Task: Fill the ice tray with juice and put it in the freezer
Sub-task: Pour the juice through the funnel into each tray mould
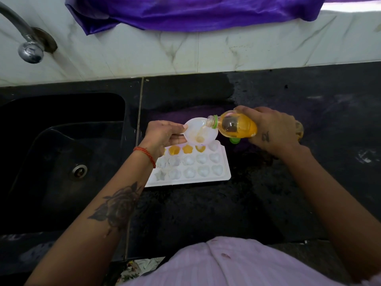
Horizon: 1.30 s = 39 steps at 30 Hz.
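Kitchen, mid-pour: a person's right hand (274,129) is wrapped round the base end of a juice bottle (237,126), tipped nearly flat w/ its long axis running left-right and its open neck pointing left into a small white funnel (201,132). The left hand (162,135) pinches the funnel at its left rim, thumb on top and fingers beneath, keeping it over the far row of the ice tray (223,174). A thin trickle of orange juice shows inside the funnel. The funnel is there, it seems, to narrow the flow so each small mould takes juice w/o spilling into its neighbours; the bottle is held low & close to the funnel for the same reason.

The ice tray lies flat on the black counter (288,182), just right of the sink (61,151), its long side running left-right & parallel to the counter edge. Approx. three moulds in the far row show orange; the two nearer rows look white and unfilled, so filling appears at an early stage and the freezer step is not yet reached. A green cap (235,140) sits on the counter under the bottle. Behind: a tap (28,48) at the wall tiles, and purple cloth (195,11) draped above.
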Motion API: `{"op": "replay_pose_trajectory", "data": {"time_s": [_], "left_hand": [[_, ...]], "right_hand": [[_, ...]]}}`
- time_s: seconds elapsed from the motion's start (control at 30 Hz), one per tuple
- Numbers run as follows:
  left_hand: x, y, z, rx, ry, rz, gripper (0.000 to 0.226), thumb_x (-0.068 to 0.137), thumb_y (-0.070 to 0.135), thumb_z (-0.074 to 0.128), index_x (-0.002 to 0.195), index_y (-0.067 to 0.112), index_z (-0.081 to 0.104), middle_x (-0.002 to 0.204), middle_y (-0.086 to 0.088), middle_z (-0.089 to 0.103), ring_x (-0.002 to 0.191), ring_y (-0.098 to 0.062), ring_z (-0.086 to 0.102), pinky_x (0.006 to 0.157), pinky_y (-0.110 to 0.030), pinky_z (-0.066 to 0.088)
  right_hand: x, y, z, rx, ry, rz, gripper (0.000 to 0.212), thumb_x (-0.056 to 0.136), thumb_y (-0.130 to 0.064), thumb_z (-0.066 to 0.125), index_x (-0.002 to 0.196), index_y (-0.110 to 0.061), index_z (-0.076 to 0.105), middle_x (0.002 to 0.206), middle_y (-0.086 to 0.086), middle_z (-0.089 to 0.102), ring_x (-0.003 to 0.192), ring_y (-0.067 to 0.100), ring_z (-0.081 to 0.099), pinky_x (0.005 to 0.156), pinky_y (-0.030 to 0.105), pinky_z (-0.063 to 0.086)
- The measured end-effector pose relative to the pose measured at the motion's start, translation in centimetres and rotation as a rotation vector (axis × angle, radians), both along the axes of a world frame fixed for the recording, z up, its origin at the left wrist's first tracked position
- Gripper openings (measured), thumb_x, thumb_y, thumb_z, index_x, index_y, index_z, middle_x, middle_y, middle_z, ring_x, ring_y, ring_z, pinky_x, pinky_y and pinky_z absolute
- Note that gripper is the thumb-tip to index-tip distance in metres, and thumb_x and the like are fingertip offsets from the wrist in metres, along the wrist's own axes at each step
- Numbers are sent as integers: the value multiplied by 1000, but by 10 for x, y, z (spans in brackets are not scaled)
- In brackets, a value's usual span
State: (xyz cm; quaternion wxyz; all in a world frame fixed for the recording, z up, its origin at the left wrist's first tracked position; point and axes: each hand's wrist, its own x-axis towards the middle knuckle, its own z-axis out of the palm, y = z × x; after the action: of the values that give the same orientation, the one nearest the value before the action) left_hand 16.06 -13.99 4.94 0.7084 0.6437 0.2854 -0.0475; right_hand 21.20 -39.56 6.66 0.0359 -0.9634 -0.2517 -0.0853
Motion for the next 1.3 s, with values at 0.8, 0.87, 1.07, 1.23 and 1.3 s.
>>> {"op": "replay_pose_trajectory", "data": {"time_s": [0.8, 0.87, 1.07, 1.23, 1.3], "left_hand": [[14, -34, -2, -49, -21, -56, 6, 75, 0, 75, 77, 0, 69, 62, -9, 73, 63, -22, 73, 54, -24, 58], [14, -34, -1, -49, -23, -58, 6, 75, 0, 75, 76, 0, 69, 62, -8, 73, 63, -22, 73, 53, -24, 58], [13, -35, 0, -38, -13, -57, 6, 75, 0, 74, 75, 1, 69, 62, -8, 73, 63, -21, 73, 53, -23, 57], [12, -34, 1, -40, -14, -51, 5, 75, 0, 74, 76, 1, 69, 62, -8, 73, 63, -21, 73, 51, -22, 56], [12, -34, 2, -42, -13, -47, 5, 75, 0, 74, 76, 1, 69, 63, -8, 73, 63, -21, 73, 51, -22, 56]], "right_hand": [[-8, -33, 1, -53, -67, -67, 71, 71, -21, 76, 134, -30, 45, 101, 13, 66, 80, 36, 63, 60, 29, 31], [-8, -35, 1, -64, -73, -68, 71, 72, -22, 75, 135, -30, 44, 104, 14, 66, 82, 37, 63, 61, 30, 32], [-5, -36, 1, -83, -69, -56, 71, 74, -24, 73, 137, -30, 41, 107, 14, 65, 86, 37, 63, 64, 34, 39], [-5, -35, 1, -81, -71, -49, 72, 73, -23, 74, 136, -31, 41, 105, 14, 65, 84, 37, 63, 65, 34, 40], [-4, -35, 0, -61, -67, -48, 72, 73, -22, 74, 137, -31, 41, 105, 14, 65, 85, 38, 62, 64, 33, 38]]}}
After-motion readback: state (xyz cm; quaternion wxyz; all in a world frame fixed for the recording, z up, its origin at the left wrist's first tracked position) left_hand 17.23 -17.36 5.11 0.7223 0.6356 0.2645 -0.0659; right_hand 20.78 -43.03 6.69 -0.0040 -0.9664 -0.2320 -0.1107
